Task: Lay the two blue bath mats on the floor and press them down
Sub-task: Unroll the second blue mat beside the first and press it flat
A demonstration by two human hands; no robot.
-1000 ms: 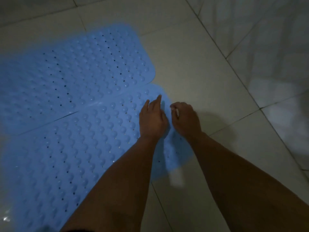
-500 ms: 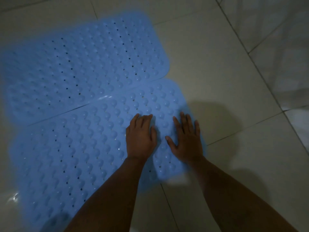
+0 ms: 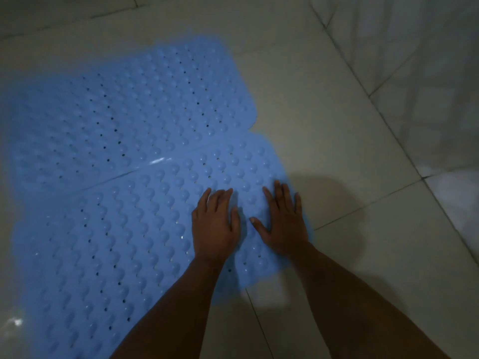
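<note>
Near bath mat (image 3: 124, 242) lies flat on floor (image 3: 337, 125); my left hand (image 3: 215, 229) and right hand (image 3: 282, 224) press it, each grip spread apart.

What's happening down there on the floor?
A person is laying two blue bath mats side by side on a tiled floor. The far mat already lies flat. Both hands, the left hand and the right hand, rest flat with fingers spread on the near mat, pressing near its right end.
</note>
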